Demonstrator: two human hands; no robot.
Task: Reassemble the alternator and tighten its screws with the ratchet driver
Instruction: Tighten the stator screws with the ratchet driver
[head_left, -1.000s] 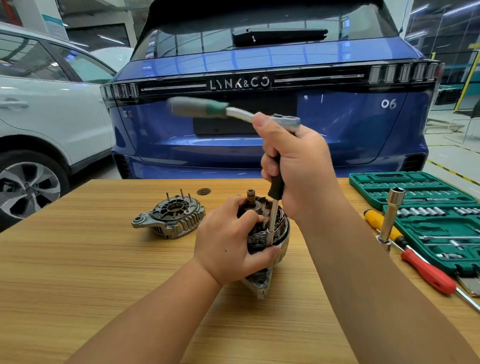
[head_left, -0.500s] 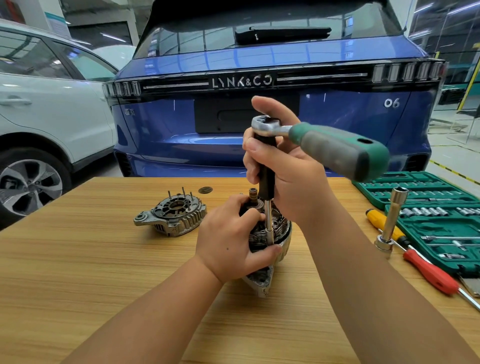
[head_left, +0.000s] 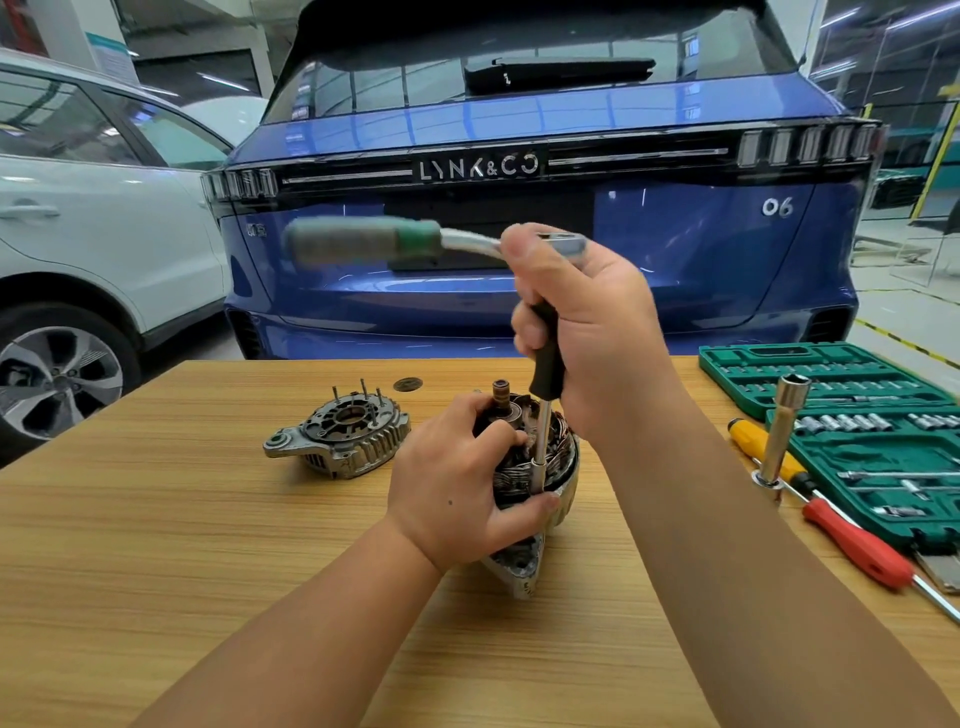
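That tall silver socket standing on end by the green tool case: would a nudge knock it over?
Probably. The tall socket stands upright on a narrow base on the table, so it looks top-heavy and apt to tip. Being round steel, it would likely roll once down, perhaps stopping against the yellow-handled screwdriver beside it. It looks rigid and fairly heavy.

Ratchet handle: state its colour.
Grey grip with a green collar on the ratchet handle, motion-blurred, in the head view.

Green-and-grey ratchet handle, light wood-grain table, blue car, white car, green socket case, red screwdriver, yellow screwdriver
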